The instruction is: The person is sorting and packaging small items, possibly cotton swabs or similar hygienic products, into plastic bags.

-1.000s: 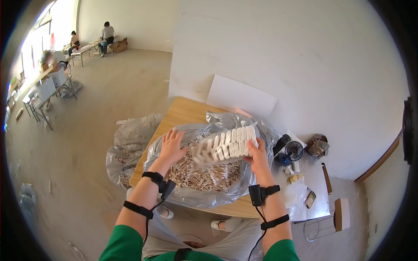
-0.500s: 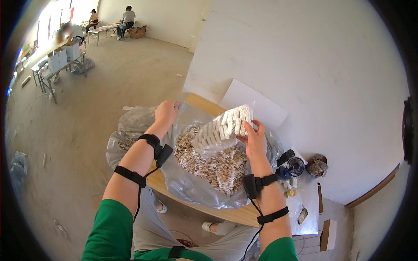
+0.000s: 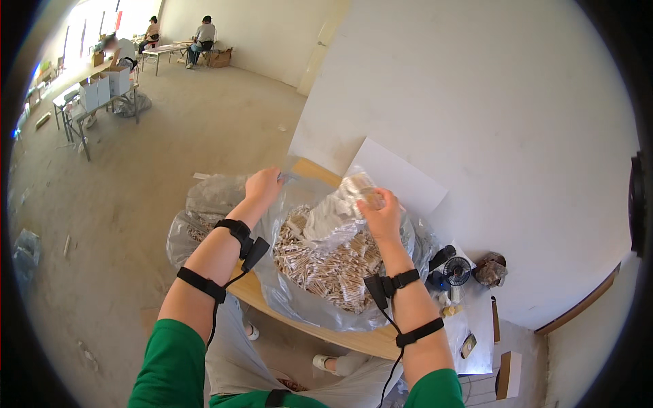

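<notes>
A big clear plastic bag (image 3: 299, 306) lies spread on the wooden table, full of loose cotton swabs (image 3: 320, 272) with white tips. Over this heap, my right hand (image 3: 383, 217) grips the near right end of a clear plastic pack (image 3: 333, 211). The pack has white contents, blurred now; its lower left end reaches down to the swabs. At the upper left, my left hand (image 3: 263, 187) is closed, fingers pinching the big bag's film at its far edge. Black straps with small devices circle both my forearms.
The wooden table (image 3: 252, 289) runs beneath the bag. To the right, a small black fan (image 3: 457, 270) stands on a side table beside a brown crumpled bag (image 3: 490, 269). A white board (image 3: 401, 177) leans against the wall. Several people sit at far tables (image 3: 166, 49).
My right hand has moved slightly left and turned, tilting the pack, whose top end has come down. My left hand keeps its hold on the bag's edge.
</notes>
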`<state>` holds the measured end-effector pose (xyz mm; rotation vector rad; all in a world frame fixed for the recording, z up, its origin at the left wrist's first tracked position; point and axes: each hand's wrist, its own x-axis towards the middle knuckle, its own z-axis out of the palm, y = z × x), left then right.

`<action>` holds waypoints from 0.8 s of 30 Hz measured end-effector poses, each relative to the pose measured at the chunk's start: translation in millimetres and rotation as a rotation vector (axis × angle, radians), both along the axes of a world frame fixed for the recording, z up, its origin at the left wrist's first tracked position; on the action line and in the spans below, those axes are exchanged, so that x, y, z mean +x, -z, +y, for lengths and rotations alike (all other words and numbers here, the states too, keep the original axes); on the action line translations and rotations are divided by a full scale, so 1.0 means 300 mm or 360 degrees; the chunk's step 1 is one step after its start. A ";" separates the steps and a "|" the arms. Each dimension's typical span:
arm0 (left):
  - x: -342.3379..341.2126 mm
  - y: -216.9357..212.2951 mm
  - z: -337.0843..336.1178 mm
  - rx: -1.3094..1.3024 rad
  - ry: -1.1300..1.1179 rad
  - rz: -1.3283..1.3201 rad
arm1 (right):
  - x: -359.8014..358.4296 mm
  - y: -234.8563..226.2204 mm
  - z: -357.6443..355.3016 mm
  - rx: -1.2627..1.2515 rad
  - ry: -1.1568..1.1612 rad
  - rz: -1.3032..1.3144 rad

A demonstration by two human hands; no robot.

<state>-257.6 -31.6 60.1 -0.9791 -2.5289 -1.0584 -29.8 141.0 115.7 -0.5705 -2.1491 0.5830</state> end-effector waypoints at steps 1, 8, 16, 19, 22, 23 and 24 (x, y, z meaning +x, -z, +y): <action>0.012 -0.005 0.005 -0.0024 0.0052 -0.0044 | 0.013 -0.011 0.005 -0.0154 0.0081 0.0128; 0.164 -0.095 0.085 0.0193 0.0408 0.0327 | 0.073 0.024 -0.048 0.0093 -0.0275 -0.0244; 0.238 -0.125 0.226 0.0296 0.0952 -0.0381 | 0.163 0.006 -0.019 0.0097 -0.0354 -0.0360; 0.250 -0.117 0.252 0.0348 0.0968 -0.0395 | 0.189 0.025 0.017 0.0091 -0.0407 -0.0340; 0.247 -0.109 0.266 0.0358 0.0895 -0.0392 | 0.215 0.041 0.017 -0.0019 -0.0387 -0.0278; 0.244 -0.108 0.266 0.0355 0.0845 -0.0385 | 0.222 0.044 0.012 -0.0100 -0.0341 -0.0224; 0.255 -0.120 0.271 0.0354 0.0859 -0.0382 | 0.239 0.048 0.027 -0.0099 -0.0328 -0.0220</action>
